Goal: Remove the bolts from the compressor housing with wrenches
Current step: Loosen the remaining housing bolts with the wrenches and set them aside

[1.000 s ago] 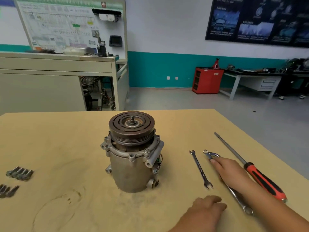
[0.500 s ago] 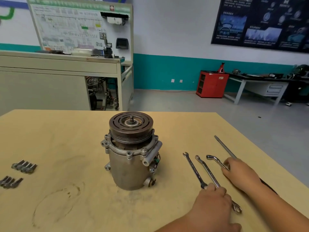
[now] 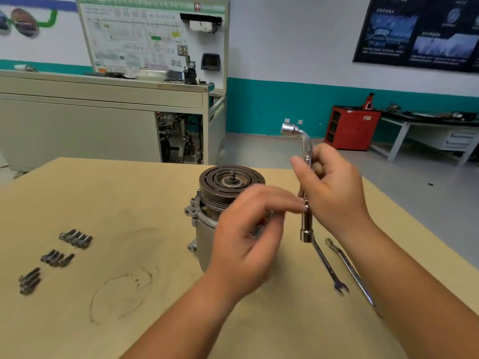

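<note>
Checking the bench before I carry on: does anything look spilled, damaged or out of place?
Only a dark ring-shaped stain on the table, front left of the compressor, looks like an oily mark. The bolts lie in tidy groups, two wrenches lie side by side, and the right hand holds the socket wrench. Nothing looks damaged.

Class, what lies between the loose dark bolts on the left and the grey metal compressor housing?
In the head view, only bare, stained tan tabletop separates the loose dark bolts from the grey metal compressor housing.
</note>
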Demonstrator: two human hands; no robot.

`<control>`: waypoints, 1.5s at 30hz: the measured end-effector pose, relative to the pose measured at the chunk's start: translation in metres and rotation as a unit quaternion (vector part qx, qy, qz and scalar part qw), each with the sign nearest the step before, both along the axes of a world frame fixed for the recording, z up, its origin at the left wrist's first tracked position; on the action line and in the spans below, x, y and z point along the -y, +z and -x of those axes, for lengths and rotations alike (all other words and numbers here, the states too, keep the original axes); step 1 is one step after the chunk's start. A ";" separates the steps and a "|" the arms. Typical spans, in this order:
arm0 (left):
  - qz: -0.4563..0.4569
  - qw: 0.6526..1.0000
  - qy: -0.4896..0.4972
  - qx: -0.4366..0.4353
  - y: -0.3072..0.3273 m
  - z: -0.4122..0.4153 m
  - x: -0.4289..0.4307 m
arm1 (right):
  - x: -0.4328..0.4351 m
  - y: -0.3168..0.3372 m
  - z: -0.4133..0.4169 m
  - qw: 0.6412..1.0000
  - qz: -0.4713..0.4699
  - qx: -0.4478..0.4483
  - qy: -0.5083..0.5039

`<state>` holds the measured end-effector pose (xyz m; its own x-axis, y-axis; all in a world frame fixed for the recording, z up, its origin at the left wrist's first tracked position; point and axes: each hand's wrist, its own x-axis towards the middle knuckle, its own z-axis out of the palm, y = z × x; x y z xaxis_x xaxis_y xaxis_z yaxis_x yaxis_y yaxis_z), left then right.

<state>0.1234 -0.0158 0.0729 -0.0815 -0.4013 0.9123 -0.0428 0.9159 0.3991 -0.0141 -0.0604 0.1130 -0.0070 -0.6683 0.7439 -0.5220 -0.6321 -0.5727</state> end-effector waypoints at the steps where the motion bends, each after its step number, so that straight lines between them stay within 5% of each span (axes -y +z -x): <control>1: 0.008 1.000 0.015 -0.018 0.012 -0.010 0.007 | 0.002 0.004 -0.014 1.000 0.023 -0.007 0.000; 9: -0.118 0.979 0.143 0.089 0.058 -0.050 0.062 | 0.028 -0.010 -0.052 0.997 0.067 -0.039 -0.007; 28: -0.192 0.979 -0.067 0.007 0.058 -0.050 0.089 | 0.019 0.005 -0.045 0.986 -0.044 -0.157 -0.025; 36: -0.166 0.984 -0.062 -0.025 0.052 -0.038 0.085 | 0.014 0.003 -0.038 0.992 -0.119 -0.014 0.028; 45: -0.238 0.950 -0.151 0.138 0.052 -0.045 0.083 | 0.011 -0.010 -0.035 0.973 -0.133 0.049 0.184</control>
<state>0.1684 -0.0992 0.1245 -0.4673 -0.6833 0.5610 0.0298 0.6220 0.7824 0.0205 -0.0716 0.1032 0.2074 -0.8080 0.5514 -0.2226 -0.5879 -0.7777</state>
